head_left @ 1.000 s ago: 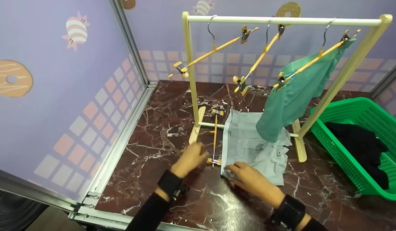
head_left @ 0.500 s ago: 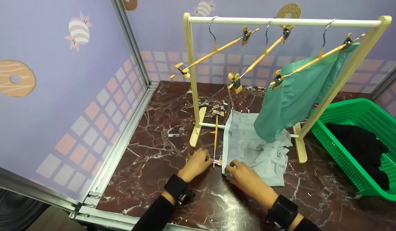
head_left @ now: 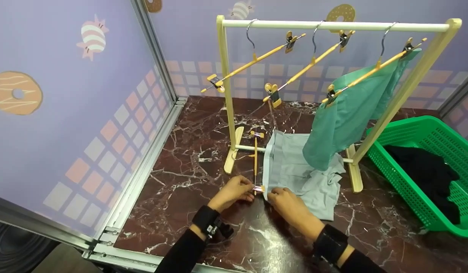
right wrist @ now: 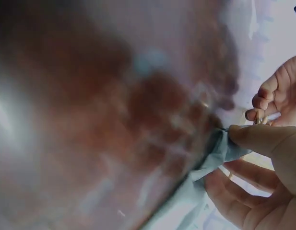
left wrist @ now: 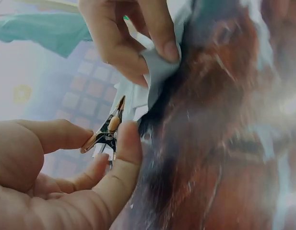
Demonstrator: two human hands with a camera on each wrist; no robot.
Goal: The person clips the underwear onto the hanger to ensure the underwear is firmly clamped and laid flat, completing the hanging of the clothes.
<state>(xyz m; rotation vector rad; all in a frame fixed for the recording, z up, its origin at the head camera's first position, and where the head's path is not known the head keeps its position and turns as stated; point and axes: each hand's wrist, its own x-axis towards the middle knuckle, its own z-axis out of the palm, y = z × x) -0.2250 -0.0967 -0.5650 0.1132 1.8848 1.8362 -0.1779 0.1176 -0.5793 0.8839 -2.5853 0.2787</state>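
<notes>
A yellow clip hanger (head_left: 255,165) lies on the marbled table beside the waistband of a pale grey garment (head_left: 294,151). My left hand (head_left: 235,192) pinches the hanger's near clip (left wrist: 108,134) between thumb and finger. In the left wrist view the clip's tip points at the cloth edge. My right hand (head_left: 290,206) pinches the near corner of the waistband (right wrist: 227,148), lifting a fold of it, as the right wrist view shows. The clip is close beside that corner. Flat cloth spreads to the right, with its far right part bunched.
A wooden rack (head_left: 332,24) stands over the cloth. Two bare clip hangers hang from its bar, and a third holds a green garment (head_left: 355,98) that dangles over the grey one. At right is a green basket (head_left: 393,189) with black cloth (head_left: 427,178) inside.
My left hand has come in to the near clip and taken hold of it, nudging it toward the waistband. My right hand stays at the garment's corner. The middle hanging hanger has swung.
</notes>
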